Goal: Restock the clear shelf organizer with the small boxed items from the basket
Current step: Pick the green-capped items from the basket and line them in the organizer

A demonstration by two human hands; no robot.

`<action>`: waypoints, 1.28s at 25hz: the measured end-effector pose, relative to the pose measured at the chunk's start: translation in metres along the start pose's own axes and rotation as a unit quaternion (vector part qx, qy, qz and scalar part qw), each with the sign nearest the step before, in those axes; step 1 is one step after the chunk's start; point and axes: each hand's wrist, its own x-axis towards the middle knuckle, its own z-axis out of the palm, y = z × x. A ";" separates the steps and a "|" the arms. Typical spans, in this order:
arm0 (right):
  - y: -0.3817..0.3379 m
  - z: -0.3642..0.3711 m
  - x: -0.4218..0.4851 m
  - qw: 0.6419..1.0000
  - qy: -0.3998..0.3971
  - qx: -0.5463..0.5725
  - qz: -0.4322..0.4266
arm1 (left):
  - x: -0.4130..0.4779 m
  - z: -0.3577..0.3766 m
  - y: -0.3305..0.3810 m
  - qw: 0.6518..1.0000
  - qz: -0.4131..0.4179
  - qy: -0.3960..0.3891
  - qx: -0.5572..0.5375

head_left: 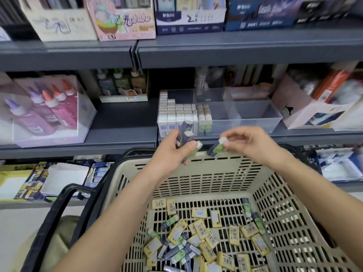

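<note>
Shelving point(117, 118) carries the clear organizer point(255, 116), glue bottles point(49, 107) farther left. Over the basket point(196, 173), left grip point(172, 148) holds small boxes point(186, 134); right grip point(253, 142) pinches one green box point(216, 149).

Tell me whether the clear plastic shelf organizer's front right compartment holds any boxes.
No, the front right compartment of the clear plastic shelf organizer shows only bare floor and walls.

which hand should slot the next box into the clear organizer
Right, probably: the right hand pinches a single green box just below the clear organizer's empty compartments, while the left hand grips several boxes in front of the already full white rows.
</note>
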 end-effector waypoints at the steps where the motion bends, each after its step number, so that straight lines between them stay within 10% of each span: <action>1: -0.005 -0.008 0.008 1.000 0.025 -0.004 -0.011 | 0.004 -0.002 0.005 1.000 0.016 0.013 0.010; 6: -0.016 -0.032 0.052 0.961 0.169 -0.208 -0.070 | 0.021 -0.007 0.012 0.998 0.025 0.043 0.042; 17: -0.012 -0.011 0.078 0.929 -0.026 -0.367 -0.035 | 0.033 0.000 -0.007 0.999 0.005 0.030 0.036; 27: -0.019 -0.019 0.066 0.941 -0.013 -0.334 -0.058 | 0.044 0.016 -0.002 1.000 0.003 -0.011 0.027; 32: -0.021 0.000 0.040 0.987 -0.054 -0.144 -0.054 | 0.046 0.030 0.001 0.995 -0.013 -0.008 -0.102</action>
